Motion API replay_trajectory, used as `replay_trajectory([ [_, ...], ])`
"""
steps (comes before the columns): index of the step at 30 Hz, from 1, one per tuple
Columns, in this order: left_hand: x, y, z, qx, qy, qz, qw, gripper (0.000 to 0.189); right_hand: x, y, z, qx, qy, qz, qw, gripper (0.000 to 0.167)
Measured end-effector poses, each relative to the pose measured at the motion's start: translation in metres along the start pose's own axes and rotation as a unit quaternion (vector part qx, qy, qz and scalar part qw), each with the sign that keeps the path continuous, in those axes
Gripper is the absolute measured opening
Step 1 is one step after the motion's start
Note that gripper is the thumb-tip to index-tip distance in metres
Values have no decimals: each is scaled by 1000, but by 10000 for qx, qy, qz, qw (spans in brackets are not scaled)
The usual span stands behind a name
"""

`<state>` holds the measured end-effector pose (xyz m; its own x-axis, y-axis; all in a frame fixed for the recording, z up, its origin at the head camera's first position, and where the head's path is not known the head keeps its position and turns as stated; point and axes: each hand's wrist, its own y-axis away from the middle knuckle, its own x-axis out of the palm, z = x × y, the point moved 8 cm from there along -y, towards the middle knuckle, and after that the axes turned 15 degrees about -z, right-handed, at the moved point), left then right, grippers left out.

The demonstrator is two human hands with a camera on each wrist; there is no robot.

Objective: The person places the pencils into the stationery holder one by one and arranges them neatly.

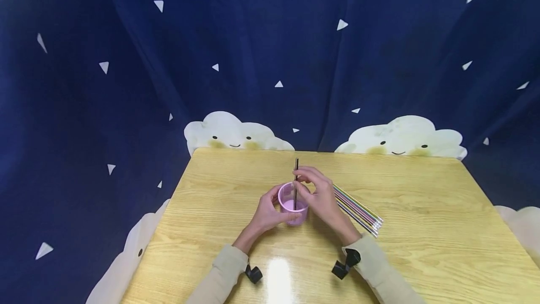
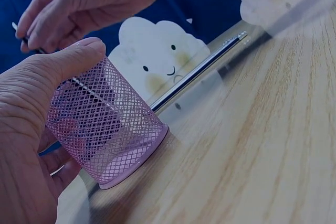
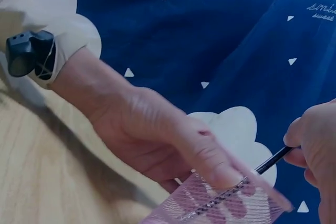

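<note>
A pink mesh pen cup [image 1: 294,218] stands on the wooden table, and my left hand [image 1: 268,211] grips it round the side, thumb near the rim. In the left wrist view the cup [image 2: 107,124] shows its mesh wall and solid base ring. My right hand [image 1: 321,197] pinches a dark pencil [image 1: 296,195] upright, its lower part inside the cup. Through the mesh in the right wrist view, the lower end of the pencil [image 3: 273,160] shows, with the right hand's fingers [image 3: 317,156] on its upper part.
Several colored pencils [image 1: 358,210] lie side by side on the table [image 1: 422,201], right of the cup and partly behind my right forearm. A dark blue curtain [image 1: 261,36] with white triangles and clouds hangs behind the table. Small black devices [image 1: 347,264] sit at both wrists.
</note>
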<state>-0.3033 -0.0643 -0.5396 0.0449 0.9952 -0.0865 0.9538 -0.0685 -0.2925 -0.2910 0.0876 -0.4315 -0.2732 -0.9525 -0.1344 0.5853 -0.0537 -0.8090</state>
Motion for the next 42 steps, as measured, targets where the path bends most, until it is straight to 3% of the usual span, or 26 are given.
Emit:
replay_trajectory([
  [14, -1, -1, -1, 98, -134, -61, 9998, 82, 16, 11, -13, 239, 486, 344, 9979, 28],
  [22, 1, 0, -1, 91, -123, -39, 9999, 82, 19, 14, -20, 483, 945, 731, 9917, 26],
  [32, 0, 1, -1, 45, -184, -21, 9998, 85, 21, 20, -25, 574, 1099, 1165, 9854, 22],
  [42, 1, 0, -1, 110, -151, -86, 9998, 84, -2, 18, -17, 328, 930, 797, 9919, 27],
])
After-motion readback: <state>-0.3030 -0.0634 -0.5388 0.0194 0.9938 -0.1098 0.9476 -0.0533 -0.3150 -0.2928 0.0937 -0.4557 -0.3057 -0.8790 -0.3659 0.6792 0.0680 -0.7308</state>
